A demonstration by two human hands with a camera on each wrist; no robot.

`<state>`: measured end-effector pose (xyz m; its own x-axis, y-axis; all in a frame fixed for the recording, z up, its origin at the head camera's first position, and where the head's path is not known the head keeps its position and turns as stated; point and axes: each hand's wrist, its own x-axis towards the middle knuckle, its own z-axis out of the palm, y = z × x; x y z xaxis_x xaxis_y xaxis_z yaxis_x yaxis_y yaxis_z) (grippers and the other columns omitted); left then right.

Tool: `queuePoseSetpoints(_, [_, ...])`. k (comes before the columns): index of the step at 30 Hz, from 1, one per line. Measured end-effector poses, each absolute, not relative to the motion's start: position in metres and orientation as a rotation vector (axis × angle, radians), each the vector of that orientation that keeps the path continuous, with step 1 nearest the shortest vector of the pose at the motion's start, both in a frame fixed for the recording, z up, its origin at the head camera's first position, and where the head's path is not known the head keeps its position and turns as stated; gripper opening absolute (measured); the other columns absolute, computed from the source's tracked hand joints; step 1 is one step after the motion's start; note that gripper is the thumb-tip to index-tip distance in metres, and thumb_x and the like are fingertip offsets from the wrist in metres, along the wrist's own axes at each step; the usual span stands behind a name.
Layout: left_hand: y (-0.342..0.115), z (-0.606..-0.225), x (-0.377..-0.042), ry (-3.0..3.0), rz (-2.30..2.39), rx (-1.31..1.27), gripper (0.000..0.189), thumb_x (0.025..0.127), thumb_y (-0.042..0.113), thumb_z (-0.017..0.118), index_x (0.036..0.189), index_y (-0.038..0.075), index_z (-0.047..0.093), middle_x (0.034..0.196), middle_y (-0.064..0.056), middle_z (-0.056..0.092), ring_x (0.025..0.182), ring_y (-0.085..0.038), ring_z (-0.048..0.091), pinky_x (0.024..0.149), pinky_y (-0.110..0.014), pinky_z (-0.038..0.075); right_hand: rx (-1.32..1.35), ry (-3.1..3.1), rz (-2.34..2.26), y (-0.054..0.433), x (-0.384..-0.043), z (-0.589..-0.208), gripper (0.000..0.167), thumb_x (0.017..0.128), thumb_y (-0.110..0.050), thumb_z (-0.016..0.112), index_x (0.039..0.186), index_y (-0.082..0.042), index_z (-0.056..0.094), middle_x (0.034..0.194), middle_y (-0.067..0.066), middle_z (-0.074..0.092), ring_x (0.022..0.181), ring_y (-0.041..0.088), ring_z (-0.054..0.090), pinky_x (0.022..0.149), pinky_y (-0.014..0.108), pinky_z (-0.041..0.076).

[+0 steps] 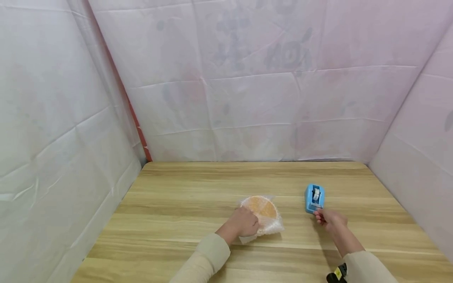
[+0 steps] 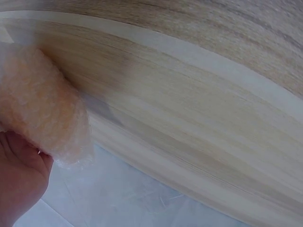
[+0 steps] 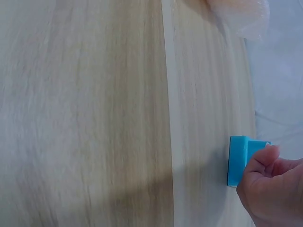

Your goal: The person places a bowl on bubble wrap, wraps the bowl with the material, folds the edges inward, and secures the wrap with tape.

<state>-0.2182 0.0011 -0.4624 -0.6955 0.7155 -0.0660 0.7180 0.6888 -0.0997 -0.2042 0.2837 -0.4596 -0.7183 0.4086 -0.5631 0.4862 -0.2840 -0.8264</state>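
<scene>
Just right of the middle of the table, in the head view, lies a round orange-and-white object point(image 1: 263, 207) wrapped in bubble wrap. My left hand point(image 1: 243, 222) grips its near left edge with curled fingers. The left wrist view shows the bubble wrap point(image 2: 45, 104) bulging out beyond that hand point(image 2: 21, 175). Farther right stands a blue tape dispenser point(image 1: 309, 198) with a small roll of tape point(image 1: 316, 194) in it. At its near end my right hand point(image 1: 330, 218) pinches with thumb and forefinger by the cutter. The tape's loose end is hidden by the fingers.
The wood-grain table point(image 1: 170, 204) is enclosed by pale sheeting point(image 1: 247, 102) behind and on both sides. A red strip point(image 1: 141, 139) runs down the back left corner. A black and yellow device point(image 1: 337, 273) is at my right sleeve.
</scene>
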Motion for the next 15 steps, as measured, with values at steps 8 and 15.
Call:
queuePoseSetpoints(8, [0.0020, -0.4620, -0.2202, 2.852, -0.138, 1.214, 0.041, 0.093, 0.026, 0.038, 0.057, 0.016, 0.052, 0.052, 0.005, 0.038, 0.054, -0.008, 0.038, 0.068, -0.021, 0.041, 1.060, 2.053, -2.096, 0.2874, -0.2040, -0.4570, 0.017, 0.089, -0.003, 0.053, 0.072, -0.002, 0.057, 0.056, -0.001, 0.057, 0.052, 0.008, 0.051, 0.050, 0.022, 0.047])
queuePoseSetpoints(15, [0.0037, -0.4611, -0.2190, 2.856, -0.149, 1.208, 0.038, 0.092, 0.027, 0.038, 0.061, 0.017, 0.058, 0.059, 0.006, 0.052, 0.062, -0.007, 0.049, 0.076, -0.023, 0.044, 0.971, 2.179, -2.083, 0.2885, -0.2034, -0.4517, 0.007, 0.084, 0.003, 0.053, 0.080, 0.004, 0.058, 0.054, -0.003, 0.057, 0.051, 0.007, 0.053, 0.049, 0.022, 0.047])
